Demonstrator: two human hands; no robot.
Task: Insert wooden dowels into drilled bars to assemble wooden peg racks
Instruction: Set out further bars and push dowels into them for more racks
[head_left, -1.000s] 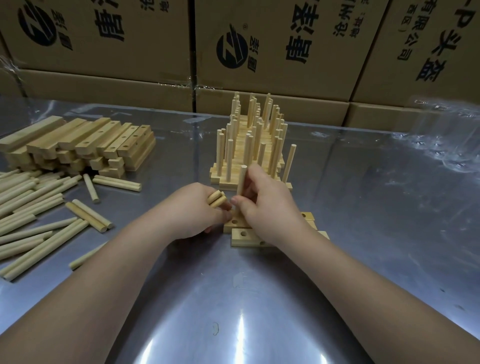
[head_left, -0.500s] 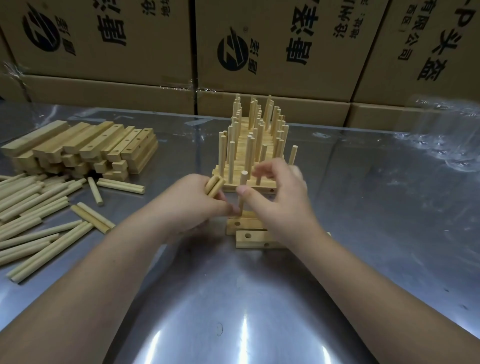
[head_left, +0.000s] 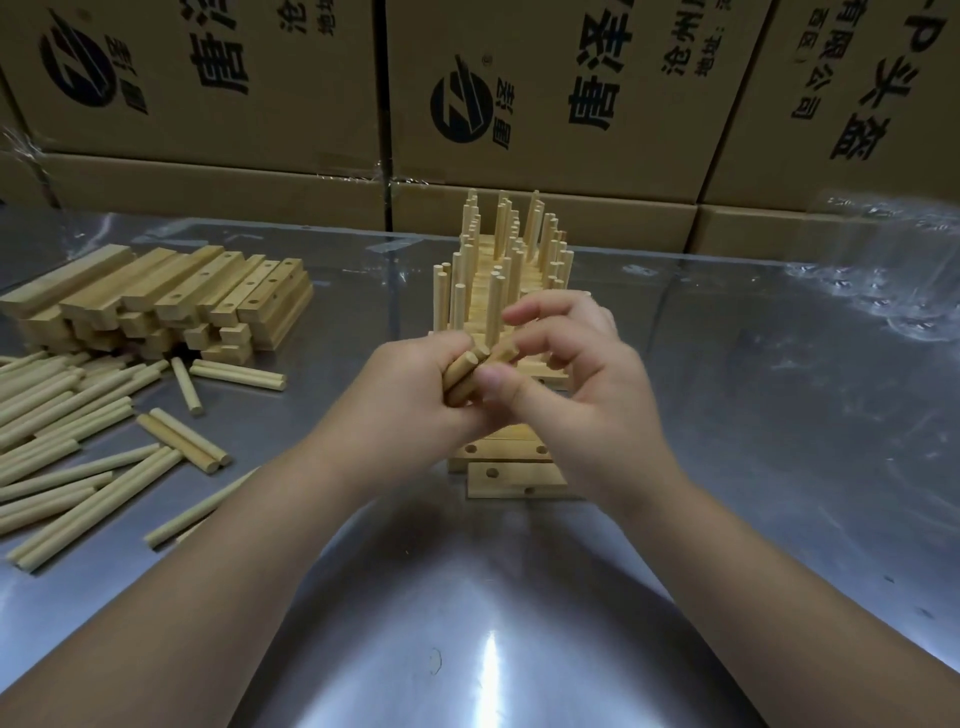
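**Next peg's in the pinch, open holes are right under you**

Your left hand (head_left: 410, 395) is wrapped around a small bundle of dowels (head_left: 460, 374), their ends poking up and away from you. Your right hand (head_left: 582, 384) has its thumb and forefinger on one dowel (head_left: 503, 354) at the top of that bundle. The grip looks like a pinch, with the other fingers loosely spread.

What matters for the next move is that the drilled bar (head_left: 514, 477) sits on the tabletop (head_left: 467, 623) straight below both hands, on your side of them. Its long axis runs left to right across you and its holes face up. The pinched dowel lies tilted, nowhere near upright, so I'd guess you need to tip it vertical and bring it down and toward you. The right hand is already over that end, so it's the obvious one to do it.

Half a second ago your right hand was down at the bar with a dowel standing upright under the fingers. Now it's lifted and back at the bundle, and the left hand has come up with it. I can't see that seated dowel now because your hands cover the spot.

The finished racks (head_left: 498, 270) are just behind your hands.
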